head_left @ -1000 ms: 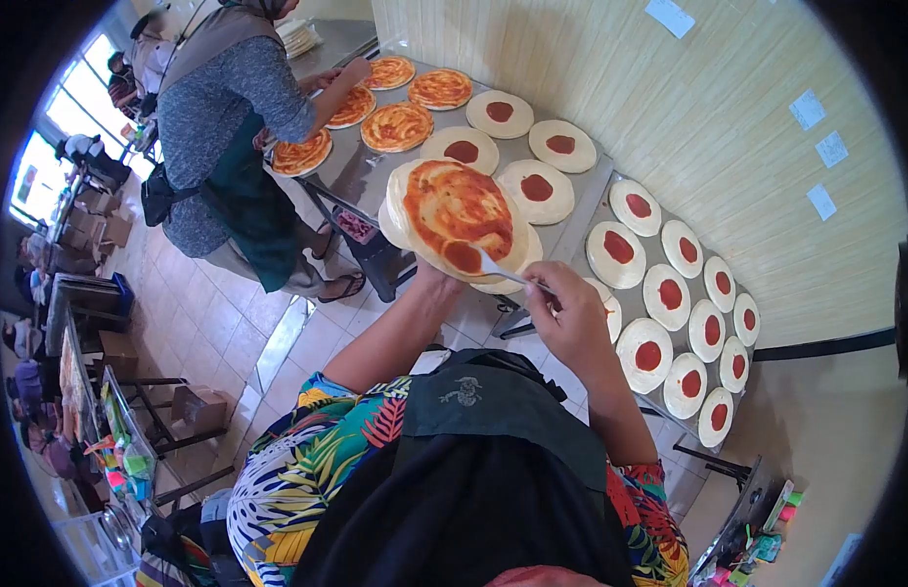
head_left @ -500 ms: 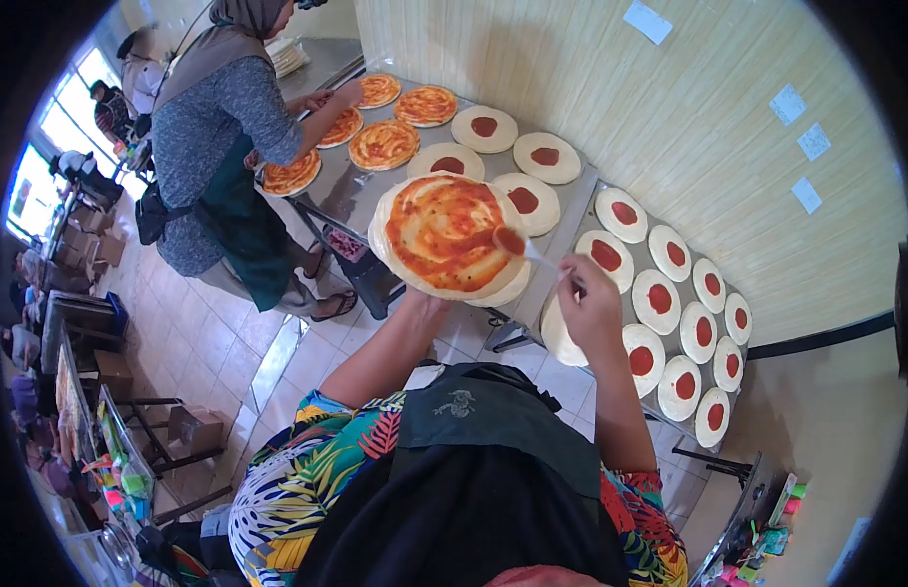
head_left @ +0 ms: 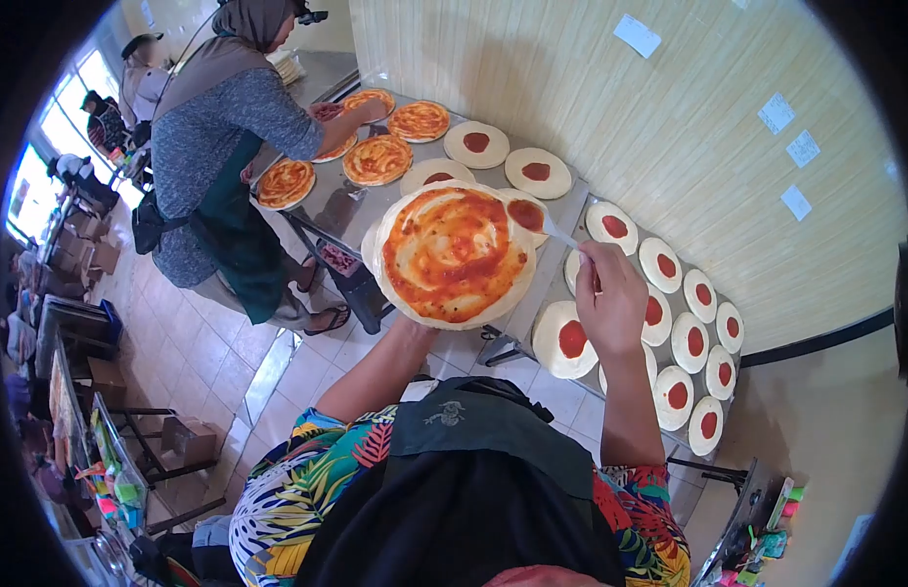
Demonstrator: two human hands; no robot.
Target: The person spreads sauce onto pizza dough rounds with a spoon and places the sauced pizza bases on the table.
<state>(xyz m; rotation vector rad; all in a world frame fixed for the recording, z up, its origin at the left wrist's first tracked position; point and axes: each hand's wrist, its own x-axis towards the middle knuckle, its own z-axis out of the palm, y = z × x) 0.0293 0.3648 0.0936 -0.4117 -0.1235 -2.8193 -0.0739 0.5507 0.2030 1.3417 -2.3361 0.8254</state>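
Table (head_left: 334,203) pt. hid | L hand (head_left: 417,331) mostly under dough (head_left: 459,256) | R hand (head_left: 610,286): spoon (head_left: 555,233)

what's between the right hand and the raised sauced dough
In the head view, a spoon spans the gap from the right hand to the sauced dough, its bowl overlapping the edge.

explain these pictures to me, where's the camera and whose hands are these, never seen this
There's no machine: these are a person's two bare hands, filmed by one camera worn on their head, looking forward and down. The left hand, mostly hidden, supports from below a dough round spread with red sauce. The right hand grips a spoon holding more sauce near the round's edge. Ahead, a metal-looking table carries more rounds: some spread with sauce, others with just a central blob. Another person stands at its left end.
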